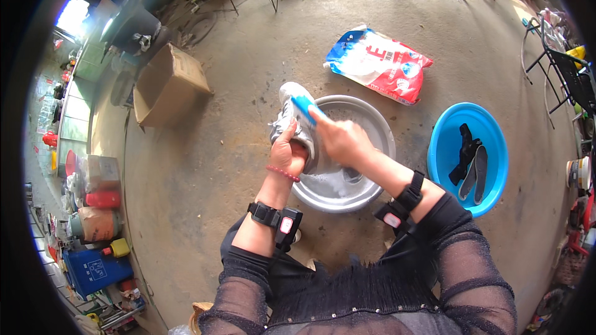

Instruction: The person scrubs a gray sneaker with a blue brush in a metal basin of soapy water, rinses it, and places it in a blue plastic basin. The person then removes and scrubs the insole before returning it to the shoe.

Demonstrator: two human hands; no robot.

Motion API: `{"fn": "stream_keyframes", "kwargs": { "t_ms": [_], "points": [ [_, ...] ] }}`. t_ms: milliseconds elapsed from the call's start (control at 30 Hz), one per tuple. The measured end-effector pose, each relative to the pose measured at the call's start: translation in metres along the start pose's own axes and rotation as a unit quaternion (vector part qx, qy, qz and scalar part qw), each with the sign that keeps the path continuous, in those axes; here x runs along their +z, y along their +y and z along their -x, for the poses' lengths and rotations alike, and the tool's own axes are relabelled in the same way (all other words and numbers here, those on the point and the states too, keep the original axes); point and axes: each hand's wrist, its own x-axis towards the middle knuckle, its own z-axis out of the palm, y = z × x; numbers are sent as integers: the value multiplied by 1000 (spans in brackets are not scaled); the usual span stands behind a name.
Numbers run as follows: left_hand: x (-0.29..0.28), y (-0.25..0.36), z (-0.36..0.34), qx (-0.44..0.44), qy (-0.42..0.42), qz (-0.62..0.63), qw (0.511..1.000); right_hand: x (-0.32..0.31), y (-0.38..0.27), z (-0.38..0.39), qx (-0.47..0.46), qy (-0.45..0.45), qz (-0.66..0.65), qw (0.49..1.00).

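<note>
A light grey sneaker [287, 113] with laces is in my left hand [290, 152], whose fingers are closed round its heel end and partly inside the opening. The toe points away from me. My right hand [343, 141] grips a blue scrubbing brush [302, 105] and holds it against the shoe's upper near the toe; the bristles are hidden. Both hands are over the left side of a grey metal basin [388, 133]. Soapy water [332, 187] with white foam lies in it, and a dark shape shows partly below my right wrist.
A blue basin [437, 142] to the right holds dark insoles [475, 174] and black pieces. Behind the grey basin lies a red, white and blue detergent bag [380, 65]. An open cardboard box [172, 84] stands at left, near a blue bin [98, 271]. A black metal chair [562, 65] is far right.
</note>
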Motion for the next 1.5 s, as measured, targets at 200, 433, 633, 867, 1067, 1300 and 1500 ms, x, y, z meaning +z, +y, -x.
{"fn": "stream_keyframes", "kwargs": {
  "t_ms": [200, 433, 633, 867, 1067, 1300, 1500],
  "points": [
    [-3, 9, -2, 70, 160, 15, 984, 1, -8, 9, -3, -167, -26, 986],
    [2, 18, 0, 46, 102, -13, 994, -8, 7, 0, 128, -158, -61, 977],
    [0, 40, -3, 103, 126, 47, 986, -14, 7, 27, 37, -71, -92, 993],
    [13, 32, 8, 41, 76, 8, 996, -29, -12, 7, 60, -113, -109, 986],
    [18, 18, 11, -10, -39, -7, 999, -25, -4, -5, 22, 48, -118, 992],
    [10, 25, 13, -9, 15, -8, 1000, -25, -6, 1, 14, -40, -64, 997],
    [42, 8, 26, 2, -50, -196, 979, -8, 26, -9, 152, -144, -59, 976]
  ]
}}
